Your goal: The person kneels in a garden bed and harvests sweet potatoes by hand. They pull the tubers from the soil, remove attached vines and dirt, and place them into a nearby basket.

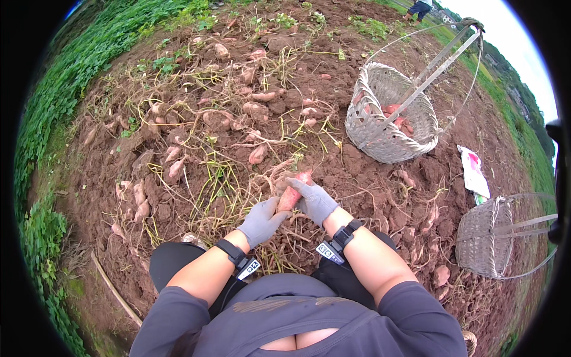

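Note:
Between my two gloved hands is a reddish-pink sweet potato (289, 199), held just above the dug soil. My left hand (262, 220), in a grey glove, has its fingers closed at the lower end of the root. My right hand (313, 201), gloved alike, wraps round the upper part from the right. Soil and cut vines lie right under both hands. Just beyond them a loose sweet potato (258, 154) rests on the ground among thin stems.
A woven basket (392, 149) with several sweet potatoes stands at the far right. Another basket (485, 238) lies nearer, beside a white and pink bag (473, 172). More roots are scattered over the soil at left. Green vines (77, 65) border the left; a person (420, 9) stands far off.

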Demonstrator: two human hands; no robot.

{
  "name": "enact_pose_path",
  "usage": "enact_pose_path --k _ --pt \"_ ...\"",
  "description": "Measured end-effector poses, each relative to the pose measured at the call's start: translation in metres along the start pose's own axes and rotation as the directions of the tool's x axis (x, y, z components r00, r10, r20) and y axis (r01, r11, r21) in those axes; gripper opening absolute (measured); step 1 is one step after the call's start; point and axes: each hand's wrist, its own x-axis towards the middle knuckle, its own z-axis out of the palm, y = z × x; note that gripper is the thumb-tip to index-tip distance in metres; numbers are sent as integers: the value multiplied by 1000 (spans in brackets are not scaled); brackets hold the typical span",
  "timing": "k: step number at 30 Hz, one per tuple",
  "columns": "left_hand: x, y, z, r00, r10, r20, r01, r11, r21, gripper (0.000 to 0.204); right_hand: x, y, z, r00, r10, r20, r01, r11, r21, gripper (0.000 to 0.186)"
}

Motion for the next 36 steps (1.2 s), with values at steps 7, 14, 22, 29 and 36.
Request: enact_pose_path --k 7,14,22,29,36 --pt "-4 -7 1 1000 3 -9 -1 965 263 37 -16 -3 22 963 -267 24 248 851 -462 43" --pt "-1 -4 -1 995 68 -75 -35 929 368 39 -22 0 27 952 -303 29 295 894 -338 43" --pt "3 -5 -4 999 -13 33 -7 849 529 44 -28 6 29 947 -320 39 311 873 -375 40" --pt "2 -8 3 998 -51 -34 61 837 544 36 -39 -8 31 921 -369 126 365 700 -614 43" --pt "11 -59 -4 957 -289 -24 260 818 513 40 -38 0 49 699 -537 473 610 102 -786 35"
